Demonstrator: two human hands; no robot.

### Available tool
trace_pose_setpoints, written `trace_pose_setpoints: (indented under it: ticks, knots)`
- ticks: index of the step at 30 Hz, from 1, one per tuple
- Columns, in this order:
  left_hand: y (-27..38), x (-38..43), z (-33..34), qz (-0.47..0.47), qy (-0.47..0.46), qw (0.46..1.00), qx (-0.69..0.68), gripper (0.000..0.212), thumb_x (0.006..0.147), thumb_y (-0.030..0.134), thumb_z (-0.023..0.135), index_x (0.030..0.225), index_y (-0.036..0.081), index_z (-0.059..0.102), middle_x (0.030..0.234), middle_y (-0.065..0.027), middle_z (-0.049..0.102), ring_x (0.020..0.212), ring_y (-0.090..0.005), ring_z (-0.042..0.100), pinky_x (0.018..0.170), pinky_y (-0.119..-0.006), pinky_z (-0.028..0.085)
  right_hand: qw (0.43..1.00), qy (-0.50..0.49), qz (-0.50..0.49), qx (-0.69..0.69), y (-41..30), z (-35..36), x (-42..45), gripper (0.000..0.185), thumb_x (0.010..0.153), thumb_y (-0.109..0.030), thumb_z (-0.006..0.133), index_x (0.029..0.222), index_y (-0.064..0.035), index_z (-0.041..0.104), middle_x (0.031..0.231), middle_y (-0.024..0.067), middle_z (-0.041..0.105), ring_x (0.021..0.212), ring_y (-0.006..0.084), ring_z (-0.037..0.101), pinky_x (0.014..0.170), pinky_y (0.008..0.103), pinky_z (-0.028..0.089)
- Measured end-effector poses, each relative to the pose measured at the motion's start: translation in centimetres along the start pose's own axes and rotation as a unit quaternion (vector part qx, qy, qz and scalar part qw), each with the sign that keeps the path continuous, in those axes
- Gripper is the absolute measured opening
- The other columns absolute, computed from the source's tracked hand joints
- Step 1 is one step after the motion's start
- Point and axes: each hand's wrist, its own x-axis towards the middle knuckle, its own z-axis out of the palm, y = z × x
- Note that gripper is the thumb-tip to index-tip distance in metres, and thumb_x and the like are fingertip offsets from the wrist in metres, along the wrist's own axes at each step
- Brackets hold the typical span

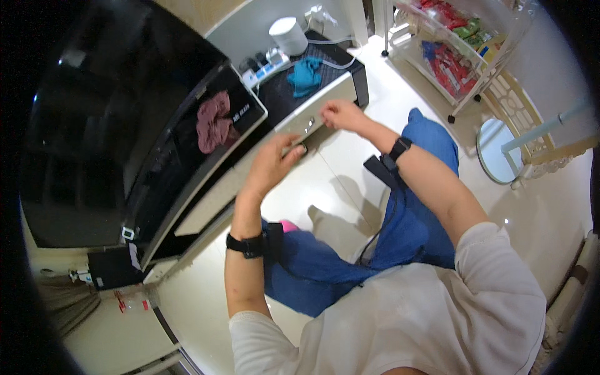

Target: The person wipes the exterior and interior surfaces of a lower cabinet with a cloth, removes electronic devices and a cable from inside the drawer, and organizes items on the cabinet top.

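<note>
Before me stands a low cabinet with a pale drawer front (340, 95) that has a metal handle (309, 125). My left hand (276, 159) is at the near end of that front, thumb and fingers apart around a small dark object that I cannot make out; whether it grips it is unclear. My right hand (344, 116) is beside the far part of the front, its fingers curled together; whether anything is between them cannot be seen. A teal cloth (304, 76) lies crumpled on the black cabinet top, and a dusty pink cloth (214, 122) lies farther left, by the television.
A large television (108, 108) stands at the left. Behind the teal cloth are a power strip (272, 69) and a white cylindrical device (288, 36). A wheeled rack (438, 70) with packets and a round-based stand (499, 150) are at the right.
</note>
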Motion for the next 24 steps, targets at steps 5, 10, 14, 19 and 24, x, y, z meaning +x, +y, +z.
trace_pose_setpoints:
  ticks: [5,10,14,19,24]
  knots:
    - [-0.8,-1.6,0.5,-0.065,0.001,0.997,-0.043,0.033,0.088,0.021,0.064,0.113,-0.002,0.061,0.106,-0.0199,0.064,0.099,-0.0314,0.063,0.083,-0.036,0.049,0.991,-0.055,0.052,0.109,-3.3,-0.7,-1.5,0.02,0.091,-0.014,0.052,0.101,-0.0005,0.063,0.09,0.0063,0.066,0.074,0.0104,0.062,0.061,0.0244,0.05]
    - [-3.5,-0.8,1.7,-0.067,0.044,0.995,-0.066,0.033,0.087,0.023,0.065,0.112,0.001,0.062,0.107,-0.0184,0.064,0.1,-0.0322,0.062,0.085,-0.036,0.048,0.994,-0.009,0.07,0.084,-3.0,-2.2,-1.4,0.018,0.091,-0.013,0.052,0.1,-0.0008,0.063,0.087,0.0062,0.066,0.072,0.0106,0.062,0.059,0.0244,0.049]
    - [-4.9,1.2,0.5,0.009,0.16,0.987,-0.003,0.029,0.084,0.019,0.067,0.107,0.001,0.064,0.108,-0.0166,0.063,0.1,-0.0334,0.06,0.087,-0.037,0.047,0.995,0.017,0.089,0.036,-0.9,-3.2,-1.7,0.018,0.09,-0.011,0.052,0.099,0.0001,0.063,0.083,0.006,0.066,0.071,0.0112,0.062,0.059,0.0248,0.05]
    - [-12.1,3.0,-4.9,-0.018,0.323,0.946,0.021,0.028,0.083,0.018,0.067,0.107,0.004,0.065,0.107,-0.016,0.063,0.1,-0.0332,0.058,0.089,-0.038,0.046,0.992,0.038,0.118,0.009,-0.7,-4.9,-2.0,0.018,0.089,-0.011,0.053,0.099,-0.0008,0.063,0.083,0.0055,0.066,0.067,0.011,0.061,0.056,0.0239,0.049]
    - [-21.5,1.8,-10.8,-0.139,0.307,0.916,0.216,0.044,0.084,0.03,0.067,0.121,0.008,0.06,0.13,-0.0159,0.053,0.116,-0.0358,0.05,0.1,-0.041,0.04,0.991,0.039,0.125,0.004,-3.4,-4.3,-1.5,0.017,0.09,-0.01,0.053,0.1,-0.0007,0.063,0.083,0.0047,0.064,0.067,0.01,0.059,0.057,0.0227,0.049]
